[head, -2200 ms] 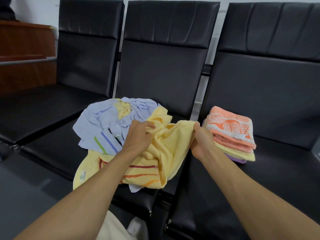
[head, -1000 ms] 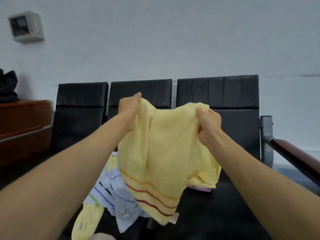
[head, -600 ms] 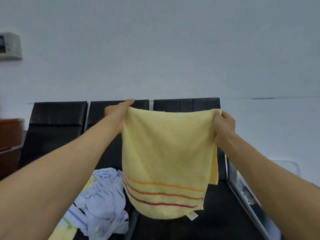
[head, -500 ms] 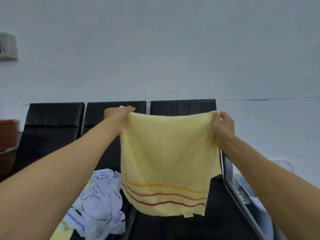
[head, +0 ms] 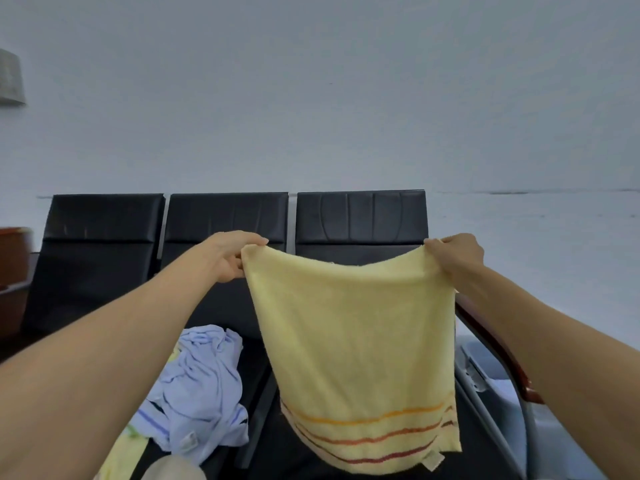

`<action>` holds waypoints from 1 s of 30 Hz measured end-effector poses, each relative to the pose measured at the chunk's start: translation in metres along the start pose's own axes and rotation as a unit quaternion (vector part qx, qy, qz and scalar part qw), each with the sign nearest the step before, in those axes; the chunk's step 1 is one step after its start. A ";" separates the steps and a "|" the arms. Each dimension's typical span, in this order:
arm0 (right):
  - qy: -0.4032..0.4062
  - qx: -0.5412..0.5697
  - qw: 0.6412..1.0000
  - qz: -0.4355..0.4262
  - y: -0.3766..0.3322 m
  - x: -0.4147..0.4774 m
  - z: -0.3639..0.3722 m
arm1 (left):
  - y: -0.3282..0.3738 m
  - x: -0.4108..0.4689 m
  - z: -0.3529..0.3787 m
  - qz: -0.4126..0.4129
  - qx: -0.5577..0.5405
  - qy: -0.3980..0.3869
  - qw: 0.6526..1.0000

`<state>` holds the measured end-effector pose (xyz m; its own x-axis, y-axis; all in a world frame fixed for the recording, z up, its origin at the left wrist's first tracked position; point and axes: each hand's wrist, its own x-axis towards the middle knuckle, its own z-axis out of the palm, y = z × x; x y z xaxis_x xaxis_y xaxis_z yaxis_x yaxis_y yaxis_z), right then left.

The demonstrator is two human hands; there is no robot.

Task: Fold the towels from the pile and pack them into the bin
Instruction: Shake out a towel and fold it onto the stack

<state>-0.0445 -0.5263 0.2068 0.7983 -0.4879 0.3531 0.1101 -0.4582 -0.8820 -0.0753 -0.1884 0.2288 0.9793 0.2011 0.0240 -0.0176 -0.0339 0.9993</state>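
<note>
The soft yellow terry towel with 3 orange-red stripes (head: 353,341) now sags along its top edge, with the hands wider apart than 0.5 s ago. The left hand (head: 228,258) and right hand (head: 457,254) each pinch 1 top corner. The striped hem hangs free before the black padded chairs (head: 360,220), right of the crumpled pale blue towel pile (head: 201,386). Past the brown wooden armrest (head: 495,344) is possibly a grey plastic bin (head: 481,362)
</note>
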 end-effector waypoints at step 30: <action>-0.191 -0.118 0.970 -0.091 0.025 -0.004 -0.032 | -0.022 0.009 -0.005 0.117 0.267 -0.063 0.954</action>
<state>-0.0642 -0.5591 0.1933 0.9446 -0.0918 0.3150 0.1678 -0.6900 -0.7041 -0.0668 -0.1805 0.2075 0.9781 0.0085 0.2081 -0.1671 -0.5644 0.8084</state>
